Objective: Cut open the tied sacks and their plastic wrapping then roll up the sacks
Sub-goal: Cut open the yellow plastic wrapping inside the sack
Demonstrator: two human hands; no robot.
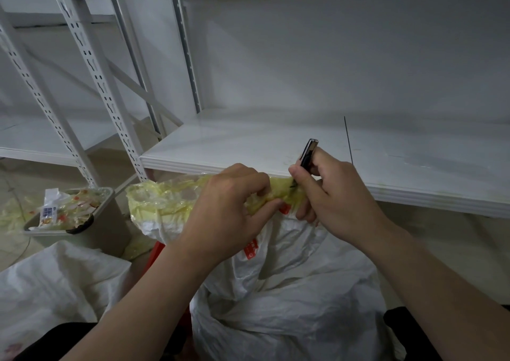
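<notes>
A white woven sack (289, 291) with red print stands in front of me, its top bound in yellowish plastic wrapping (165, 197). My left hand (226, 208) grips the wrapped neck of the sack, fingers curled round the plastic. My right hand (331, 195) holds a small black and silver cutter (308, 153) upright, its blade end down in the yellow plastic just right of my left hand. The blade tip is mostly hidden by the plastic and my fingers.
A white metal shelf (303, 145) runs right behind the sack, with slotted uprights (91, 65) at the left. A beige bin (82, 222) full of plastic scraps stands on the floor at left. Another white sack (55, 283) lies at lower left.
</notes>
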